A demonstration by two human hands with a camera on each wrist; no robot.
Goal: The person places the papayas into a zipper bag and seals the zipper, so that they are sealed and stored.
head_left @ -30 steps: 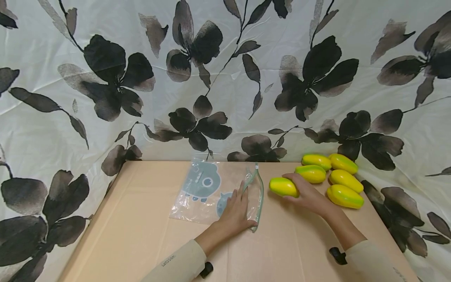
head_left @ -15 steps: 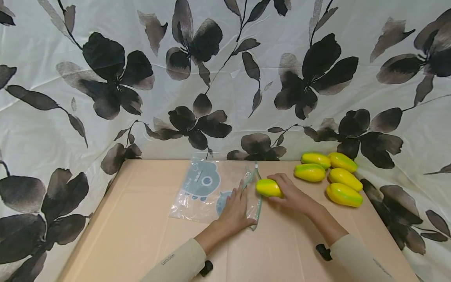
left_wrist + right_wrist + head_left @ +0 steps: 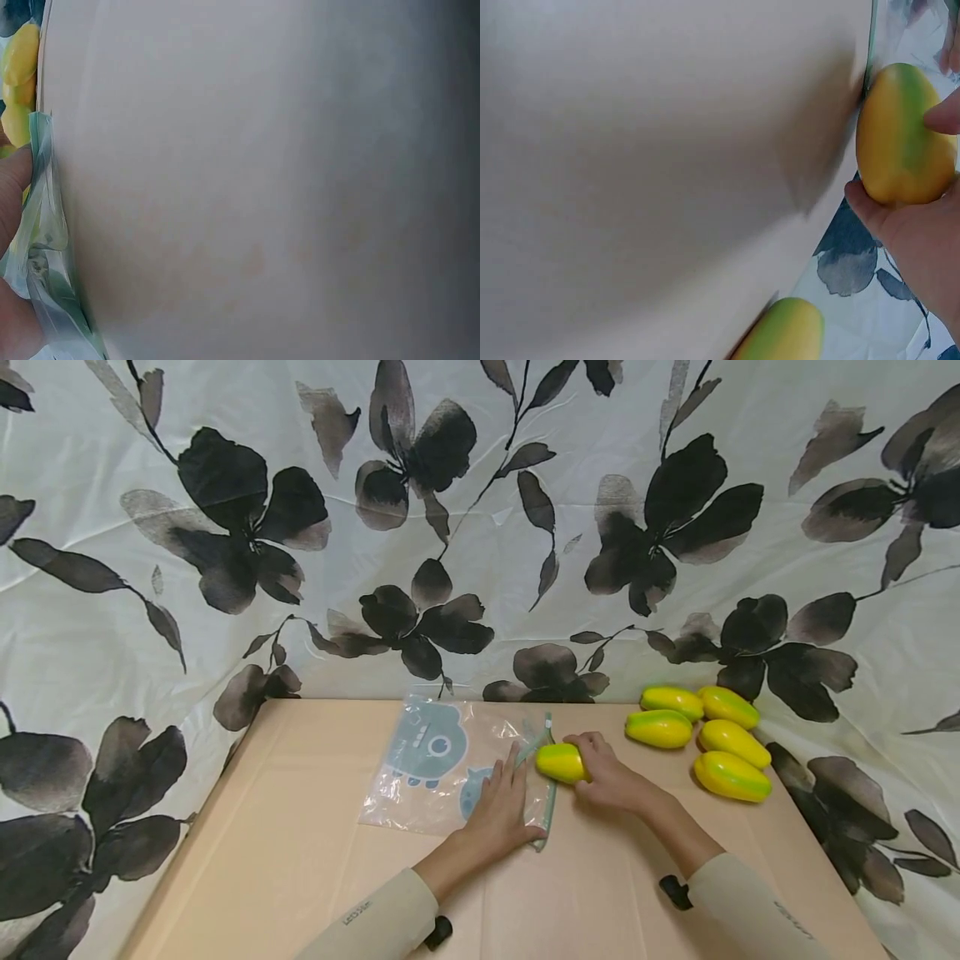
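Observation:
My left hand (image 3: 491, 806) rests on a clear zip bag (image 3: 390, 806) with blue cartoon prints, its fingers extended across the mouth side. The thumb touches the bag's green-edged rim (image 3: 41, 135), which is parted and rumpled in the left wrist view. At that mouth, my right hand (image 3: 611, 774) grips a yellow-green mango (image 3: 561, 763) by its right end. In the right wrist view the thumb and fingers hold the mango (image 3: 900, 139) from opposite sides, its far end beside the bag's edge. Whether its tip is inside the bag I cannot tell.
Several more mangoes (image 3: 732, 775) lie grouped at the right rear of the cardboard-coloured tabletop (image 3: 285, 860). A white cloth with dark flowers (image 3: 525, 568) hangs behind the back edge and along both sides.
My right hand has carried the mango left from beside the other mangoes to the bag's mouth. The left hand has stayed on the bag.

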